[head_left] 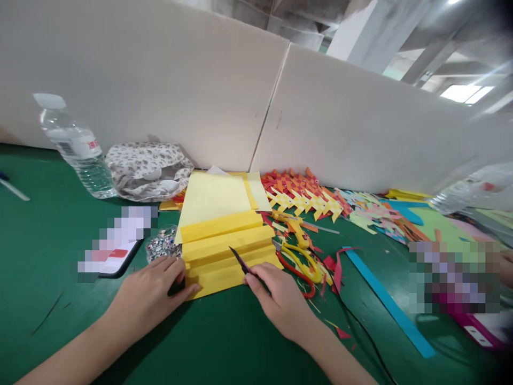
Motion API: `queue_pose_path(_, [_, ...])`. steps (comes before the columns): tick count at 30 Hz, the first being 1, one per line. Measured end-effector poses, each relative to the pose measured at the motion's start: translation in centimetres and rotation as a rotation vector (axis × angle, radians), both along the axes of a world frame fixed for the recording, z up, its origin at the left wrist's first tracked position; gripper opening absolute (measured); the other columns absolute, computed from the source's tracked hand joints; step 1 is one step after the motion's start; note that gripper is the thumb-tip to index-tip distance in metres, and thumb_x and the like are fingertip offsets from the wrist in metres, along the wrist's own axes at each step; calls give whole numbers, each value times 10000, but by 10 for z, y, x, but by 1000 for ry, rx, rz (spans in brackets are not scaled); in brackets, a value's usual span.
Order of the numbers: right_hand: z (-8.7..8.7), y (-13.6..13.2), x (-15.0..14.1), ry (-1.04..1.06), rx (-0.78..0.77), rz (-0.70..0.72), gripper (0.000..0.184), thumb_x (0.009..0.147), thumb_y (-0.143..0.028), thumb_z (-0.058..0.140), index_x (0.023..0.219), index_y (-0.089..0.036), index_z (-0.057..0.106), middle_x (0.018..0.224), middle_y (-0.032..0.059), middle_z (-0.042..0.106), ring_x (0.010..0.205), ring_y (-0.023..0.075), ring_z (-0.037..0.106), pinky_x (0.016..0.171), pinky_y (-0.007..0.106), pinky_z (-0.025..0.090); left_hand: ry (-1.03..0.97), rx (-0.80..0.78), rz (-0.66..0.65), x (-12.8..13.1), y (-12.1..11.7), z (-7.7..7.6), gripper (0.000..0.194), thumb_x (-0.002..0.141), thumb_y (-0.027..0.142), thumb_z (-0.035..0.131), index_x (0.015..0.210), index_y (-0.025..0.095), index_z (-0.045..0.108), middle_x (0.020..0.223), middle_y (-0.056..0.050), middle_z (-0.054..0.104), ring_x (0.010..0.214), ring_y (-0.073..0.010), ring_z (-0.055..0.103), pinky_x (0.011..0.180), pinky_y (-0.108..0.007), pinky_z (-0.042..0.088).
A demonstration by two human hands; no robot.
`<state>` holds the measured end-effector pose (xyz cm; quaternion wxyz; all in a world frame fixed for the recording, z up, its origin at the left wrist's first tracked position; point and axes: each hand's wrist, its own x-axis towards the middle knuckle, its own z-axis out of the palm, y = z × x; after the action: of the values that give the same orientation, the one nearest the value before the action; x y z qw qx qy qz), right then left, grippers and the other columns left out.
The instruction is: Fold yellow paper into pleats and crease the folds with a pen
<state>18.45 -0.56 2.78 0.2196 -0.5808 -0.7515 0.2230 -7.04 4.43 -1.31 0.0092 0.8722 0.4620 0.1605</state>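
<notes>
A sheet of yellow paper (pixel 230 260) with several crosswise folds lies on the green table in front of me. My left hand (pixel 154 286) is closed at its left edge, fingers curled and thumb on the lower left corner. Over the right part of the paper, my right hand (pixel 280 299) grips a slim dark pointed tool (pixel 239 260) that looks like a craft knife. Its tip points up and left above the folds. Just behind lies a pale yellow sheet (pixel 216 198). A clear round dish of small googly eyes (pixel 163 245) stands beyond my left hand.
To the right lie scissors with yellow and red handles (pixel 300 263), a yellow glue gun (pixel 296 227) with a black cord, paper scraps and a blue strip (pixel 388 299). Woven paper pieces (pixel 300 195) line the white partition. A phone (pixel 120 243) and water bottle (pixel 80 149) stand left.
</notes>
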Motion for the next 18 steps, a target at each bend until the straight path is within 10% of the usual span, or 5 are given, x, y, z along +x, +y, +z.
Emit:
queue_pose_path(7, [-7, -10, 2, 161, 1, -66, 303, 958, -359, 395, 859, -195, 630, 827, 65, 651, 797, 202, 602, 720, 293, 446, -44, -44, 47, 2, -2, 1, 288, 839, 455, 520, 713, 222, 409, 691, 25, 588, 598, -147, 590, 449, -214, 329])
queue_pose_path(12, [-8, -9, 9, 661, -111, -193, 346, 956, -419, 381, 804, -196, 598, 865, 61, 689, 861, 208, 617, 801, 309, 433, -120, 65, -4, 0, -4, 0, 319, 868, 401, 484, 630, 213, 386, 529, 61, 467, 436, -98, 450, 417, -218, 261])
queue_pose_path(18, [-9, -12, -11, 1053, -328, -51, 356, 934, -462, 403, 760, -180, 533, 718, 68, 689, 697, 187, 606, 725, 315, 431, -377, -17, -200, 11, -16, 15, 80, 860, 282, 544, 870, 217, 590, 806, -22, 655, 736, -152, 619, 659, -249, 492])
